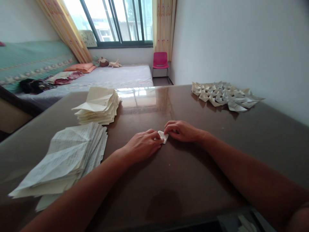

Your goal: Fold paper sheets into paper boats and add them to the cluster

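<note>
A small folded piece of paper (163,136), pale and flat, lies on the brown table (178,174) between my two hands. On its left edge are the bent fingers of my left hand (146,143), closed on the paper. From the other side my right hand (182,130) pinches its upper right edge with curled fingers. My fingers cover part of the paper, so its full outline is hidden.
Left of my forearm is a stack of printed sheets (65,154), with a cream paper stack (98,103) behind it. Several folded paper shapes (219,95) cluster at the far right, near the wall. Beyond the table are a bed (130,74) and a pink chair (160,60).
</note>
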Available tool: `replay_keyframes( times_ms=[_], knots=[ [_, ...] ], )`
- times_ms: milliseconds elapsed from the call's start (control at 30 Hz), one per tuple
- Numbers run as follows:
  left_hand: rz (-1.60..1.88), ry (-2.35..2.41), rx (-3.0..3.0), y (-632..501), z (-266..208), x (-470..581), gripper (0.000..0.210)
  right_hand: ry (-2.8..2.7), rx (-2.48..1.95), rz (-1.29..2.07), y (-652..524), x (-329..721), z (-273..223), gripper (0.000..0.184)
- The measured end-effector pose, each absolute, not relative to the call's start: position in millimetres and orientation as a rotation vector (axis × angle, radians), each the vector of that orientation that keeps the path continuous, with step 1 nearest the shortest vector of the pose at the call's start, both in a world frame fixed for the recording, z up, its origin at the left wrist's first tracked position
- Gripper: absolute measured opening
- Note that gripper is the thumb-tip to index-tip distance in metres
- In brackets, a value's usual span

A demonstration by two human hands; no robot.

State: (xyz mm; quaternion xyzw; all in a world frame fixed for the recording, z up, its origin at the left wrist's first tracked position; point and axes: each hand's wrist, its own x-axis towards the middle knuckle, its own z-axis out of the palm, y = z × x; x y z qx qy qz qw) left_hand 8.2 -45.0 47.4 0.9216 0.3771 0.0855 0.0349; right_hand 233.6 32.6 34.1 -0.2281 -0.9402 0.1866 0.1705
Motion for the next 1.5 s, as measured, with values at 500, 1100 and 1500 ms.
replay_keyframes(
  times_ms=[500,1100,1500],
  knots=[
    [0.030,1.255,2.970,-60,57,19,0.032,-2.928,-0.647,0.379,24,233,32,0.054],
    [0.094,1.259,2.950,-56,51,15,0.030,-2.827,-0.440,0.478,24,234,44,0.051],
    [0.641,1.228,2.858,-39,14,15,0.023,-2.503,-0.490,0.719,43,221,7,0.045]
  ],
)
